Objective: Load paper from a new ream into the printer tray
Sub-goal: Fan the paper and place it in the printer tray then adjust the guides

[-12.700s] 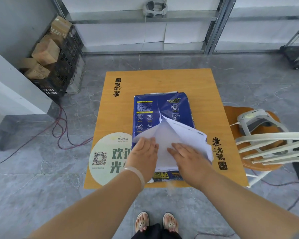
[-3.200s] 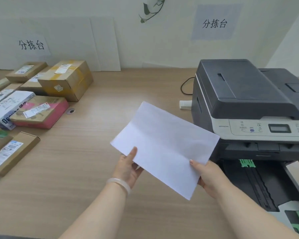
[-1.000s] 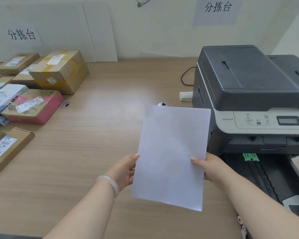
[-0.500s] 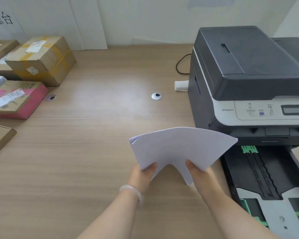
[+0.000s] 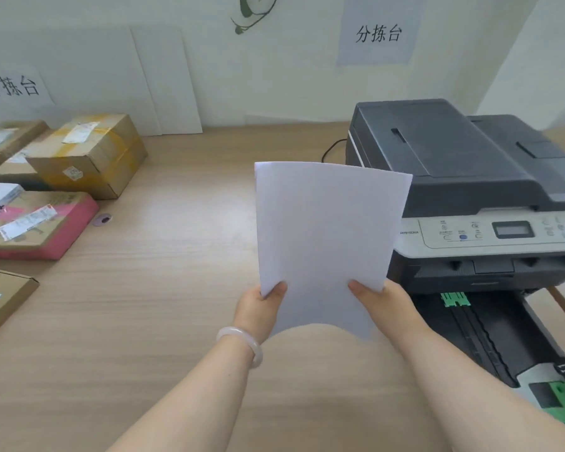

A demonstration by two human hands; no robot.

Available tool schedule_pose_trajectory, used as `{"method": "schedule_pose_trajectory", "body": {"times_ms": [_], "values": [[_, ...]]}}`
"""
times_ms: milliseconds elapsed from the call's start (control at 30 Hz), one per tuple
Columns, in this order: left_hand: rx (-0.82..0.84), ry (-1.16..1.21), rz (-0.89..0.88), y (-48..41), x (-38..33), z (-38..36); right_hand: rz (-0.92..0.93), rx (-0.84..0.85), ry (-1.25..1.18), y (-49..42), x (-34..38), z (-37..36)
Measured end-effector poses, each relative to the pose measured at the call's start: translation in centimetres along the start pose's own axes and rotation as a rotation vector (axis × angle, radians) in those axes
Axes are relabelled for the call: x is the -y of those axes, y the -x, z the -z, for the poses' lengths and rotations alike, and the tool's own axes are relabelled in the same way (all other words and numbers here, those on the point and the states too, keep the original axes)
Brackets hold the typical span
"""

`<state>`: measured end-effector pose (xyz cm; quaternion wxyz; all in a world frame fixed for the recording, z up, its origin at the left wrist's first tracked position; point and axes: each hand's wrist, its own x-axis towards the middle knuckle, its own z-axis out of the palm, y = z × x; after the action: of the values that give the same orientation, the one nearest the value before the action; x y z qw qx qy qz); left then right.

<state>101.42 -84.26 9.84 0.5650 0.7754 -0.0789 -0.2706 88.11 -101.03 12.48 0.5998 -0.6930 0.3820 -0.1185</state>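
White paper stack [image 5: 327,233] held upright above the wooden desk [image 5: 163,288], lower edge bowed, left hand [image 5: 261,309] pinching its bottom left corner, right hand [image 5: 384,305] pinching its bottom right, printer [image 5: 463,177] just right, open paper tray [image 5: 490,334] pulled out below, cardboard boxes [image 5: 88,154] far left.

Pale wall [image 5: 274,76] with paper signs [image 5: 377,34] behind wooden desk [image 5: 163,288].

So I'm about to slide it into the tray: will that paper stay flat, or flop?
Probably floppy: the paper, gripped near its bottom edge by the left hand and right hand, bows between them. It looks thin, likely light. It may sag over the open tray, so keep both hands on it.
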Motion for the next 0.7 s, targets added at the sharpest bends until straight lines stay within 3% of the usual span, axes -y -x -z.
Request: {"method": "schedule_pose_trajectory", "body": {"times_ms": [133, 300, 467, 700], "values": [[0.056, 0.087, -0.111, 0.5, -5.6, 1.2, 0.122, -0.082, -0.06, 0.8, 5.7, 2.0], [0.193, 0.21, -0.14, 1.6, -10.4, 0.7, 0.15, -0.185, -0.037, 3.0, 9.7, 5.6], [0.334, 0.239, -0.094, 3.8, -11.4, -2.5, 0.206, -0.371, 0.092, 5.4, 9.2, 9.7], [0.345, 0.225, -0.107, 10.5, -11.1, -9.1, 0.154, -0.393, 0.119, 9.7, 5.0, 17.2]]}}
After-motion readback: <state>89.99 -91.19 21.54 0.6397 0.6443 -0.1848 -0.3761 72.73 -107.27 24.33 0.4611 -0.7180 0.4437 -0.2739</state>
